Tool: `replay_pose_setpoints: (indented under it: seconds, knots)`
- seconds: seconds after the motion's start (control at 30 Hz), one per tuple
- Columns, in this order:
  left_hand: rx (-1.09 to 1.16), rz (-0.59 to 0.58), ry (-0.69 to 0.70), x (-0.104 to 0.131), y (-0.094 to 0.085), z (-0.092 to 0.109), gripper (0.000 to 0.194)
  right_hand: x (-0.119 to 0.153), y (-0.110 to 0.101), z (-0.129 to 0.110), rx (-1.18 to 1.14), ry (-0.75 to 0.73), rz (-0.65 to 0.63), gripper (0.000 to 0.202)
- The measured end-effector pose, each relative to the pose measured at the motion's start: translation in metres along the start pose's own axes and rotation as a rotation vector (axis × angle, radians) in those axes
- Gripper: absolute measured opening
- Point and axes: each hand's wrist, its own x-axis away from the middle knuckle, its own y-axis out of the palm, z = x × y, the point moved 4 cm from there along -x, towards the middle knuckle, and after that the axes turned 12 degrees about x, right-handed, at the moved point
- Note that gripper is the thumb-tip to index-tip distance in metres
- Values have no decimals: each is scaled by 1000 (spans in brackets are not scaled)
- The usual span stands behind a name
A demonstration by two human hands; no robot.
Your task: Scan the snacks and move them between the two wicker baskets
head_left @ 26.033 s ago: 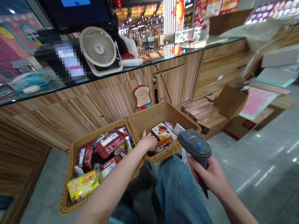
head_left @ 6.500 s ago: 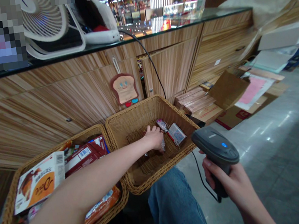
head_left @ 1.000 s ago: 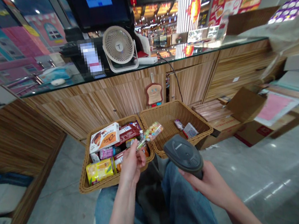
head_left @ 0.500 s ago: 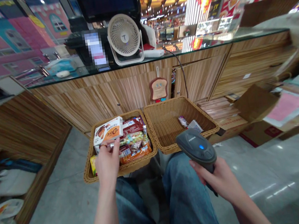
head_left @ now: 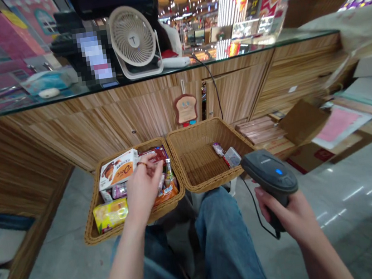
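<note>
The left hand (head_left: 144, 186) is over the packed wicker basket (head_left: 91, 229), right of the Dove box (head_left: 117, 169); whether its bent fingers grip anything, I cannot tell. The right hand (head_left: 284, 211) clamps a barcode scanner (head_left: 269, 172). Likely a placing step; another pick calls for reaching right, to the sparser basket (head_left: 191, 139).

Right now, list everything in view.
counter: 1, wooden, ahead
fan: 1, white, on counter
monitor: 1, black, behind fan
toast ornament: 1, brown, counter
cartons: several, brown, floor right
left basket: 1, tan, below counter
right basket: 1, tan, beside it
Dove box: 1, white, left basket
printed pack: 1, yellow, left basket
other packs: several, mixed, left basket
small packs: 2, purplish, whitish, right basket
scanner: 1, dark grey, right hand
legs: 2, blue, below
left hand: 1, over left basket
right hand: 1, on scanner
</note>
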Motion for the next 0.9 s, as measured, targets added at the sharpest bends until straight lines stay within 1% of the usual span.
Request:
replay_pose_setpoints:
  seconds: [0.07, 0.17, 0.27, 0.37, 0.43, 0.5, 0.6, 0.63, 0.67, 0.77, 0.83, 0.9]
  knots:
    - [50, -176, 115, -20, 33, 19, 35, 1, -5, 11, -29, 24, 10, 59]
    - [16, -449, 242, -49, 90, 45, 42, 1, -11, 25, -57, 68, 32, 61]
    - [-110, -666, 331, -75, 149, 62, 54, 0, -14, 39, -46, 113, 52, 61]
    - [-194, -881, 433, -91, 205, 74, 64, -2, -16, 54, -37, 159, 87, 62]
    - [-211, -999, 439, -96, 238, 78, 69, -4, -16, 63, -50, 181, 93, 62]
    - [-232, -1053, 385, -99, 266, 78, 75, -6, -14, 70, -64, 198, 103, 60]
    - [-242, -1062, 313, -99, 299, 74, 86, -11, -13, 74, -66, 213, 110, 59]
    - [-231, -1068, 303, -98, 308, 72, 86, -13, -13, 74, -63, 217, 111, 59]
    - [-212, -1074, 293, -97, 317, 69, 83, -15, -13, 74, -61, 220, 109, 59]
    - [-116, -1096, 260, -96, 337, 62, 64, -19, -14, 73, -66, 229, 109, 57]
    - [-43, -1111, 236, -97, 345, 58, 55, -21, -15, 74, -75, 233, 113, 56]
    - [15, -1127, 213, -99, 349, 54, 52, -21, -14, 77, -81, 238, 118, 56]
